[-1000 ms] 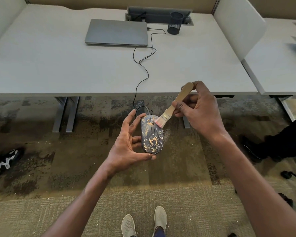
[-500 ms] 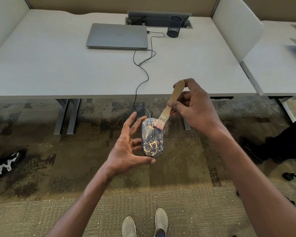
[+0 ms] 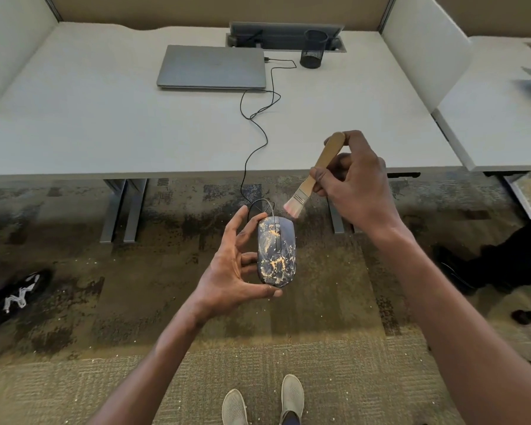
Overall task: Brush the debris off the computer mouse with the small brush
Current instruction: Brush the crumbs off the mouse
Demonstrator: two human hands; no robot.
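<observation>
My left hand [image 3: 230,271] holds a dark computer mouse [image 3: 277,251] over the carpet, thumb under its near end and fingers along its left side. Orange and pale debris covers most of the mouse's top. My right hand [image 3: 354,185] pinches the wooden handle of a small brush [image 3: 314,173]. The brush's pink bristles [image 3: 292,208] hang just above and to the right of the mouse's far end, not touching it. The mouse's black cable [image 3: 252,142] runs up over the desk edge to the laptop.
A white desk [image 3: 105,127] lies ahead with a closed grey laptop [image 3: 211,67] and a black mesh cup [image 3: 312,53]. A white divider [image 3: 423,53] stands on the right. Crumbs speckle the carpet [image 3: 304,317]. Other people's shoes are at left [image 3: 16,294] and right [image 3: 451,268].
The brush has swept up and off the mouse's far end to the right; its bristles were on the mouse before. Less orange debris lies on the far part of the mouse.
</observation>
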